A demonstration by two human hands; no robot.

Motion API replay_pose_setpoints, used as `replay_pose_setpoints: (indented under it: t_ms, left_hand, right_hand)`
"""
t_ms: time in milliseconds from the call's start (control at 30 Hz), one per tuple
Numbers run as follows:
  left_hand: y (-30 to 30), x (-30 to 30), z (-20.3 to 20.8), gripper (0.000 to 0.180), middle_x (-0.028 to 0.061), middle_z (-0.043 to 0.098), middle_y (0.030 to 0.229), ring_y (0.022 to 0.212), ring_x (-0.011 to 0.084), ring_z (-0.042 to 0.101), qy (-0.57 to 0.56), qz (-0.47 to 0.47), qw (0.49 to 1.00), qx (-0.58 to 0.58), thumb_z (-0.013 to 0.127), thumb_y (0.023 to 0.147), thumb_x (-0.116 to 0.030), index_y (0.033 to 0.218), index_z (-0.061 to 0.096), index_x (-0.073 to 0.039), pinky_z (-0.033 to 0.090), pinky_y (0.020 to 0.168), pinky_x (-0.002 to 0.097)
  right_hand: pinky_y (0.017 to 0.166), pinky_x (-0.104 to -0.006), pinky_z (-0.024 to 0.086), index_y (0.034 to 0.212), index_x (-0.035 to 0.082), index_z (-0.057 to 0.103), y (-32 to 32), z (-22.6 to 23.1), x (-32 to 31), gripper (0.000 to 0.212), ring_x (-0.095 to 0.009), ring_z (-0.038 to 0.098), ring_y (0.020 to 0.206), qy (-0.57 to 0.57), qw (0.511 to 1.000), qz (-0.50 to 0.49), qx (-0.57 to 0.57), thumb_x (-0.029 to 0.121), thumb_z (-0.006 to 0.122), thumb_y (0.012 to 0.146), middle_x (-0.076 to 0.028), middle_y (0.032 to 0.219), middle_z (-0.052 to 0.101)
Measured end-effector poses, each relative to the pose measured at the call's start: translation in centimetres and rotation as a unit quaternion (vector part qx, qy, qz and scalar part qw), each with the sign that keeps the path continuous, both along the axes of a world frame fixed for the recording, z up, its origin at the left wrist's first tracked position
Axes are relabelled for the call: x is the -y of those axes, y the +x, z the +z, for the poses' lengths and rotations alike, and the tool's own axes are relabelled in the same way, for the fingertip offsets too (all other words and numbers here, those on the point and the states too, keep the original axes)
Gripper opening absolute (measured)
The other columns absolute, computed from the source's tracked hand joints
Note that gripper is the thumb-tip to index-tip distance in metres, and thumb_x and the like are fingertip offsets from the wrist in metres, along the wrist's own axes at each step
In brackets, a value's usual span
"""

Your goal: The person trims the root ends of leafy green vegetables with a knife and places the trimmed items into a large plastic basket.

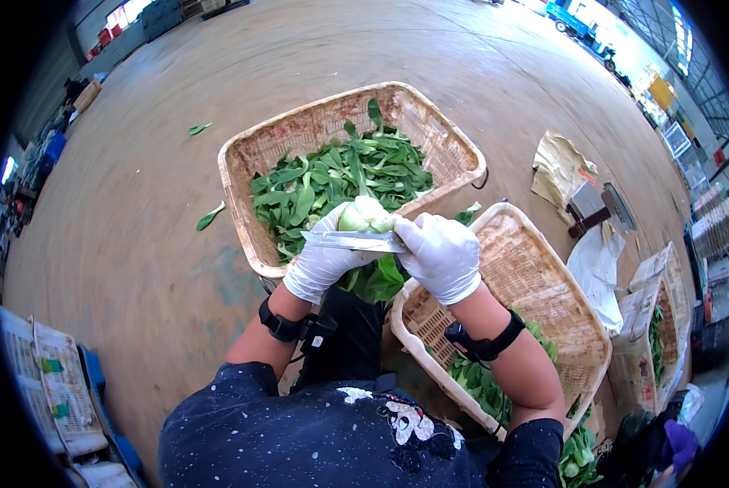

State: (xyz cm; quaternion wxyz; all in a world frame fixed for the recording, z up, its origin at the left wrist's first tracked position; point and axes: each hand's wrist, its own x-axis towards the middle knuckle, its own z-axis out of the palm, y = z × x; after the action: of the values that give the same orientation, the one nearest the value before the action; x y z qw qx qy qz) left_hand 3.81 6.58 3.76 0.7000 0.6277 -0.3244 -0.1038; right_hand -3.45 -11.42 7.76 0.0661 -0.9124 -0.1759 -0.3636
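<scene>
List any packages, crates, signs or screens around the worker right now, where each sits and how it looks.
Woven basket: ahead of the hands, tan, rectangular, holding loose green leaves.
Second woven basket: by the right forearm, tan, mostly bare, a few greens at its near end.
Crumpled paper sack: on the floor to the right, beige.
Stacked crates: lower left, pale, mesh-sided.
No screen can be made out.

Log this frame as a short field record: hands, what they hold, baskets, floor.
left hand: white glove, holds a leafy green vegetable by its pale base
right hand: white glove, grips a knife, blade lying across the vegetable base
far basket: woven, holds a pile of loose green leaves
near basket: woven, mostly bare, some greens at its lower end
floor: concrete, two stray leaves
wrists: black bands on both
</scene>
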Motion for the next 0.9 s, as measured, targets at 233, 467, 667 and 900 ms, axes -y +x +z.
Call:
replay_pose_setpoints:
  t_ms: [233,467,667,900]
  left_hand:
    - [2.4,-1.6,-0.3,0.048,0.0035,0.067,0.104,0.092,0.0105,0.063,0.128,0.181,0.944,0.244,0.082,0.073,-0.016,0.113,0.059,-0.004,0.051,0.083,0.0272]
    - [6.5,-4.7,-1.7,0.07,0.0054,0.063,0.117,0.104,0.0121,0.059,-0.077,0.242,0.967,0.009,0.087,0.068,-0.012,0.127,0.051,-0.003,0.048,0.093,0.0278]
    - [6.5,-3.2,-2.9,0.091,0.0112,0.041,0.142,0.128,0.0219,0.043,0.072,0.201,0.971,0.108,0.08,0.077,-0.014,0.148,0.025,-0.006,0.035,0.108,0.0351]
    - [5.7,-3.6,-1.8,0.074,0.0086,0.033,0.149,0.136,0.019,0.034,-0.051,-0.062,0.991,-0.107,0.06,0.091,-0.014,0.152,0.018,-0.006,0.028,0.112,0.0336]
  right_hand:
    - [0.05,-0.0362,0.044,0.086,0.016,0.061,5.6,-1.0,-0.3,0.014,-0.022,0.056,0.057,-0.009,0.999,0.032,0.006,0.019,0.067,0.074,-0.003,0.064,0.05]
    - [0.078,-0.0406,0.053,0.108,0.007,0.067,13.0,-2.0,3.2,0.025,-0.029,0.069,0.09,0.148,0.838,-0.36,-0.382,0.022,0.057,0.09,-0.013,0.102,0.071]
    - [0.088,-0.0265,0.048,0.118,0.0,0.061,10.6,-5.7,-2.6,0.04,-0.012,0.061,0.102,0.558,0.739,0.225,-0.302,0.014,0.074,0.083,-0.009,0.106,0.066]
    - [0.095,-0.03,0.046,0.13,-0.002,0.051,9.9,-4.4,-2.8,0.057,-0.015,0.057,0.109,0.614,0.677,0.23,-0.334,0.007,0.076,0.079,-0.01,0.122,0.06]
